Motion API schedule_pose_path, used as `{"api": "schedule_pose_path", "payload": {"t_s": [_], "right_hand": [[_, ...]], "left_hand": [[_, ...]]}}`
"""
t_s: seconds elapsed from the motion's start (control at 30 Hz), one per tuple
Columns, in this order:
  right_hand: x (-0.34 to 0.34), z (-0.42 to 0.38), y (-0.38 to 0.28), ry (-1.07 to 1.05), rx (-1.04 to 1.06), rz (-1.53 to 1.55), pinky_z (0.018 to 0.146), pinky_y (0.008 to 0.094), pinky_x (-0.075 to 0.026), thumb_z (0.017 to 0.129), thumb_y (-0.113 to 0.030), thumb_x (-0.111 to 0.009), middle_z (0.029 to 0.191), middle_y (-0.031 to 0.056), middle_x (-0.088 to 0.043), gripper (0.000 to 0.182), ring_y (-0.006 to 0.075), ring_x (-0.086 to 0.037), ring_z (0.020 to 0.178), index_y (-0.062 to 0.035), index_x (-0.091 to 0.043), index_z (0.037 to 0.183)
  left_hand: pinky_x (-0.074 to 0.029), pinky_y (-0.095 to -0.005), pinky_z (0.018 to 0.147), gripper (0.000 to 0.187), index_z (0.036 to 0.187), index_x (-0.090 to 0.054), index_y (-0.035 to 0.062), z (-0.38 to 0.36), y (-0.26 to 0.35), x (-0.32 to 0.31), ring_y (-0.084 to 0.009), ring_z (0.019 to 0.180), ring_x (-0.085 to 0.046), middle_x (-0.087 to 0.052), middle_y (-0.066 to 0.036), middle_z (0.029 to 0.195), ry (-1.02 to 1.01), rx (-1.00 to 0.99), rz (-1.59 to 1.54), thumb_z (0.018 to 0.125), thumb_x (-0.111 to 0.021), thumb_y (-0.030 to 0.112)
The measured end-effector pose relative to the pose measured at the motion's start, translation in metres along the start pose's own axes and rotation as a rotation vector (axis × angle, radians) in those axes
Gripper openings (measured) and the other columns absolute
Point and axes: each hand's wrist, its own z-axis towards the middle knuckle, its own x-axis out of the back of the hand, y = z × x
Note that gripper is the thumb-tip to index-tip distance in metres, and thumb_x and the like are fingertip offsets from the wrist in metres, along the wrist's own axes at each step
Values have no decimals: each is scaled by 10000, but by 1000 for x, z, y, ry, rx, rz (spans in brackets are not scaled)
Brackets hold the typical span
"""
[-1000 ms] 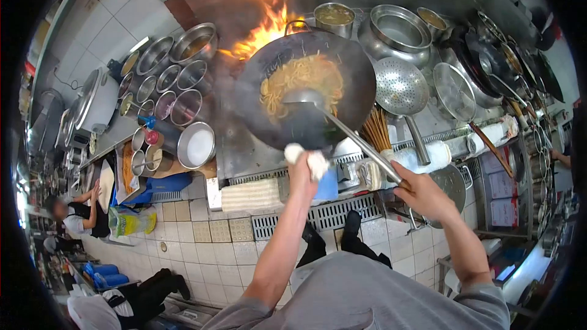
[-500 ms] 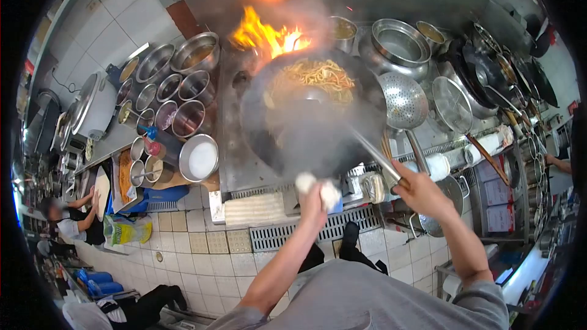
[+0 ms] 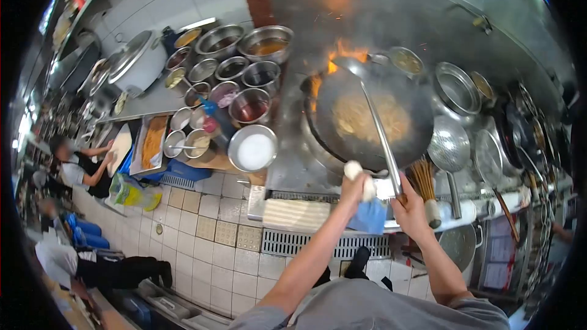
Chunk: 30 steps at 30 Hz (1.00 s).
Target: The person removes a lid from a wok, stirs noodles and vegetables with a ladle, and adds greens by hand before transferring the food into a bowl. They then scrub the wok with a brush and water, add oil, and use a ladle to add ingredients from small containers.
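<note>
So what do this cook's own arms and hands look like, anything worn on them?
Both arms are bare from the upper arm down, with short grey sleeves of a grey shirt showing at the bottom of the view. The left hand and the right hand wear no gloves. No watch, band or marking shows on either forearm, though the picture is too small to rule out a ring.

Steel counter (image 3: 287, 165): wok (image 3: 367, 119) over burner, bowls (image 3: 244, 79) beside

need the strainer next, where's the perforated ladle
Right of the wok, the perforated ladle rests bowl-up beside the bamboo brush.
</note>
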Motion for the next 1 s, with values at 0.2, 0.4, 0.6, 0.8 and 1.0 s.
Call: {"api": "schedule_pose_path", "payload": {"t_s": [0.2,0.4,0.6,0.8,1.0], "right_hand": [[-148,211,-117,-102,256,266,397,336,-393,768,-93,-516,555,72,-509,271,181,-521,411,-26,-538,1030],[-233,399,-226,-343,-164,-142,342,300,-387,777,-128,-585,461,44,-474,160,146,-481,381,-63,-508,652],[-196,400,-206,-403,-484,620,329,215,-327,853,-158,-565,503,5,-465,251,86,-422,367,-111,-440,641],[-89,272,-116,-778,-306,1954,300,205,-236,909,-125,-482,526,-35,-356,222,61,-344,383,-73,-413,705],[4,46,-75,57,-235,713,299,199,-298,841,-96,-542,571,7,-473,263,77,-438,384,-29,-509,1094]], "left_hand": [[-490,-286,646,391,1078,-456,5,-91,-8,82,-161,754,-569,-571,-84,879,65,-243,117,766,-649,140],[-493,-275,624,277,1037,-515,18,-185,-29,175,-152,754,-587,-600,-63,881,276,-103,-124,786,-608,92],[-521,-366,638,362,1103,-484,-19,-256,-56,244,-250,802,-624,-606,-150,914,543,17,-391,798,-579,152],[-534,-379,638,323,1086,-481,-16,-248,-59,252,-256,769,-625,-601,-145,913,470,79,-526,813,-560,139],[-542,-364,664,353,1110,-473,-35,-203,-17,203,-268,823,-639,-612,-172,943,211,64,-434,821,-567,143]]}}
